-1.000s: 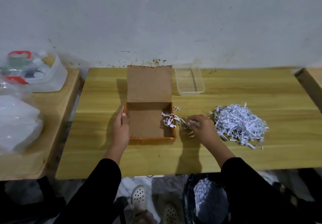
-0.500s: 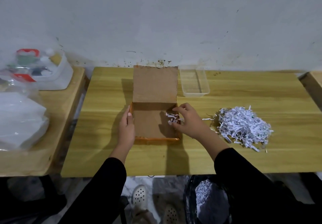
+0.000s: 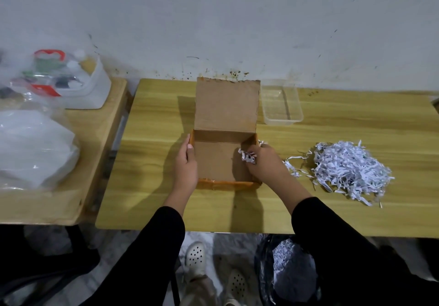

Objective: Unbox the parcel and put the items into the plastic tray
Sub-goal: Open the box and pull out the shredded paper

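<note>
One cardboard box [image 3: 218, 160] sits on the wooden table [image 3: 356, 120] between the two hands, mouth up. Its lid [image 3: 226, 106] is hinged on the far edge and stands tilted back toward the wall. Plan nearly square; brown matte board, orange tape on the near rim.

Left hand [image 3: 186, 165]: flat against the outer left wall, fingers straight, thumb along the rim.

Right hand [image 3: 264, 163]: at the inner right wall, fingers curled, pinching a tuft of shredded paper [image 3: 247, 157] made of white crinkled strips.

Beyond the right hand, just beside the lid: plastic tray [image 3: 280, 106], clear, rectangular, rounded corners, long axis running away from the person.

Right of the right hand, apart from it: loose pile of shreds [image 3: 349, 167], a few stray strips between.
</note>
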Motion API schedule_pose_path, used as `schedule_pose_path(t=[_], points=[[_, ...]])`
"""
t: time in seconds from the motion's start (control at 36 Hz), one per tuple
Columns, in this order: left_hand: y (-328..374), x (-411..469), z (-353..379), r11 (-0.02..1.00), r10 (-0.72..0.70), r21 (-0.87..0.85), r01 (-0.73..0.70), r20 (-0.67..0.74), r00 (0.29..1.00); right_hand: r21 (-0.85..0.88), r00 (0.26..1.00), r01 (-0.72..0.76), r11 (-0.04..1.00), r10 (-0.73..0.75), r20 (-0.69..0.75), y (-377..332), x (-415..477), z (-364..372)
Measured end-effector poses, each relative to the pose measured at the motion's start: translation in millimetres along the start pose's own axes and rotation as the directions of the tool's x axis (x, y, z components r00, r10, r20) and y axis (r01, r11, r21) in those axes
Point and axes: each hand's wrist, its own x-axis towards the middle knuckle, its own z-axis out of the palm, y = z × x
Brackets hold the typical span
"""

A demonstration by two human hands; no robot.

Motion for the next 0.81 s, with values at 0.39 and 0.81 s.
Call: schedule_pose_path(t=[0.39, 0.81], points=[[2.7, -0.7, 5.9, 0.984, 0.015, 0.18, -0.003, -0.065, 0.998, -0.107, 0.998, -0.001, 0.994, -0.006, -0.07, 0.0, -8.2, -3.4], [9.6, -7.9, 9.5, 0.942, 0.101, 0.331, -0.062, -0.102, 0.99, -0.021, 0.967, -0.006, 1.0, 0.0, -0.255, 7.7, -20.7, 1.1]])
